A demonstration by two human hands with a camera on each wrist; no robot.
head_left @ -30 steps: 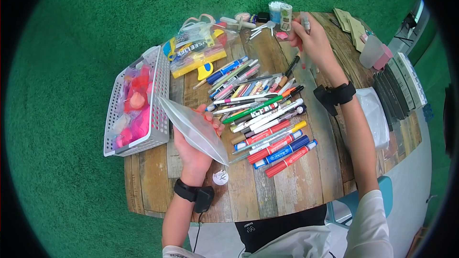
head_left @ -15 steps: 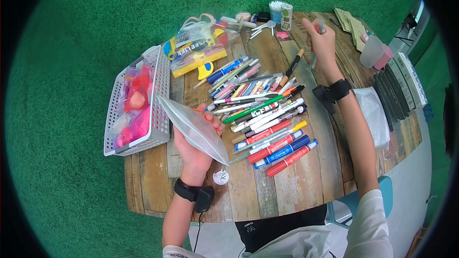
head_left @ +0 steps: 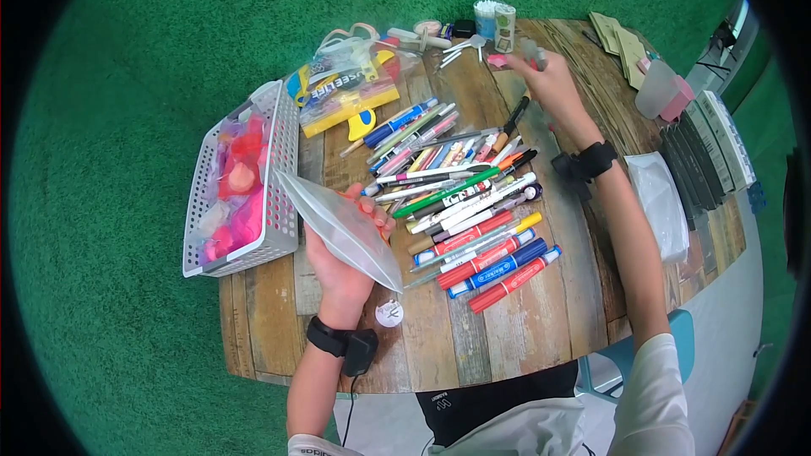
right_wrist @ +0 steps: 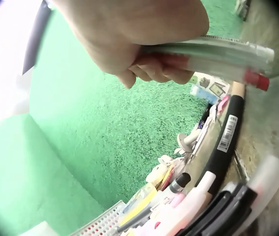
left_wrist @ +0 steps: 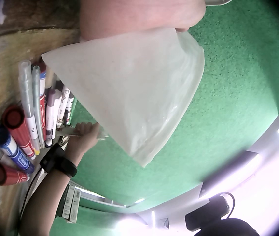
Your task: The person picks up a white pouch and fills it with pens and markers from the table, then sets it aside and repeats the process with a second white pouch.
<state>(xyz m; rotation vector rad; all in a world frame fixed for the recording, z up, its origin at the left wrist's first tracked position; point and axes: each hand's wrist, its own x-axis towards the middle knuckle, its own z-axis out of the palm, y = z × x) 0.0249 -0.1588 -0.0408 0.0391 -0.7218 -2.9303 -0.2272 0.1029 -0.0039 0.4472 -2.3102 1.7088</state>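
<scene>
My left hand (head_left: pixel 336 277) holds a translucent white pouch (head_left: pixel 342 232), its fingers curled at the far side near an orange edge. In the left wrist view the pouch (left_wrist: pixel 129 93) hangs broad and flat below the palm. Over the far right of the table, my right hand (head_left: pixel 557 91) grips clear-barrelled pens (right_wrist: pixel 223 51), one with a red end (right_wrist: pixel 256 80). Between the hands lies a pile of pens, among them a green pen (head_left: pixel 448 194) and several thick red and blue markers (head_left: pixel 498 274). A black pen (right_wrist: pixel 226 132) with a tan end lies just below the right hand.
A white perforated basket (head_left: pixel 283 160) with pink and red packets stands at left. Behind the pens lie a yellow-edged plastic bag (head_left: pixel 351 105) and a cotton swab tub (head_left: pixel 485 21). At right are a white packet (head_left: pixel 659 207), dark boxes (head_left: pixel 697 156) and a clear cup (head_left: pixel 657 93).
My right hand swung right and turned, then came back left, keeping the pens in its grip. The left hand and the pouch have stayed nearly still.
</scene>
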